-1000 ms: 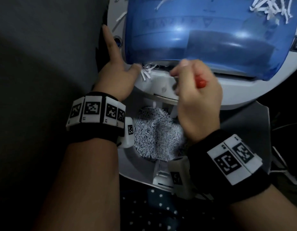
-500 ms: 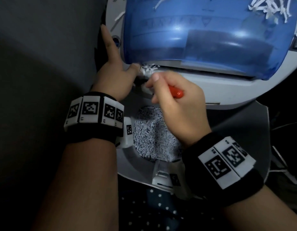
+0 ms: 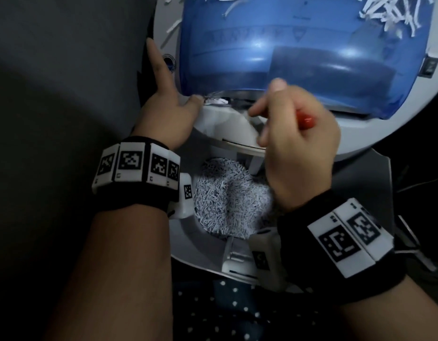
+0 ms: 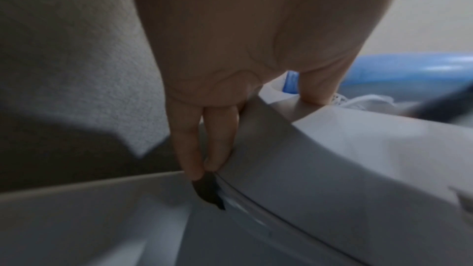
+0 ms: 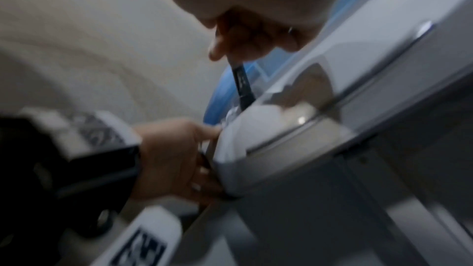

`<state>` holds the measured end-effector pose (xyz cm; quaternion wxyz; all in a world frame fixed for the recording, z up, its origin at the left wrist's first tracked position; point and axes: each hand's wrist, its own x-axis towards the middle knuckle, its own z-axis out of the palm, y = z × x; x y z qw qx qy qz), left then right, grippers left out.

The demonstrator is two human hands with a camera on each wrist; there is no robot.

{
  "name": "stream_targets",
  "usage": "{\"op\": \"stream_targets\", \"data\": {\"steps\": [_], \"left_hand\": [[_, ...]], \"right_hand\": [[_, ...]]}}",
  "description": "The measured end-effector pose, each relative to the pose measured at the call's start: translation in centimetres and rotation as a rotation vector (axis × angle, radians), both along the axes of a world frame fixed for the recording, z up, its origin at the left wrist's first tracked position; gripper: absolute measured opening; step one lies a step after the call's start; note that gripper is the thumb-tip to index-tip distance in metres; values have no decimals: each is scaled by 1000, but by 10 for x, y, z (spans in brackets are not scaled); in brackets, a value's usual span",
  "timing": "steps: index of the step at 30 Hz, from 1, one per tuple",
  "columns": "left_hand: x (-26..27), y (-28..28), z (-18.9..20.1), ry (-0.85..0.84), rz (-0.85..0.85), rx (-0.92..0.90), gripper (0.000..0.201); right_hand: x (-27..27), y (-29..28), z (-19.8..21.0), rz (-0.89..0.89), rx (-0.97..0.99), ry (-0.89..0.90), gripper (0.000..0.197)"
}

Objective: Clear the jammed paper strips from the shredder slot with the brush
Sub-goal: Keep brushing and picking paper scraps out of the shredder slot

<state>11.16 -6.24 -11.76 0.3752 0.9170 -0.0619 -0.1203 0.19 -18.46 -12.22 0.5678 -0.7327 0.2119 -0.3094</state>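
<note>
The shredder [image 3: 222, 129] has a white body and a blue see-through cover [image 3: 286, 45]. A few jammed white paper strips [image 3: 216, 100] stick out at the left end of its slot. My left hand [image 3: 168, 114] grips the shredder's left edge, thumb beside the strips and index finger pointing up. In the left wrist view its fingers [image 4: 217, 139] run down the rim. My right hand [image 3: 299, 148] grips the brush by its red handle [image 3: 306, 120]. The dark brush end [image 5: 242, 86] reaches down into the slot beside the strips [image 5: 230, 114].
Below the shredder head an open bin [image 3: 183, 232] holds a heap of shredded paper [image 3: 227, 195]. Loose strips [image 3: 390, 13] lie on top of the blue cover. A dark switch [image 3: 430, 66] sits on the right side. A grey surface [image 3: 65, 70] lies to the left, with dotted fabric [image 3: 237, 316] below.
My right hand swept the brush left to the slot's left end, then came back to the right. Fewer strips hang out of the slot now. The left hand has stayed in place.
</note>
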Motion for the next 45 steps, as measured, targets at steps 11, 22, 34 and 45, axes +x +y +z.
{"op": "stream_targets", "data": {"steps": [11, 22, 34, 45], "left_hand": [[-2, -2, 1, -24, 2, 2, 88], [-4, -2, 3, -17, -25, 7, 89], [0, -1, -1, -12, -7, 11, 95], [0, 0, -1, 13, -23, 5, 97]], "right_hand": [[-5, -13, -16, -87, -292, 218, 25], [2, 0, -18, 121, 106, 128, 12], [6, 10, -16, 194, 68, 117, 27], [4, 17, -7, 251, -146, 82, 23]]}}
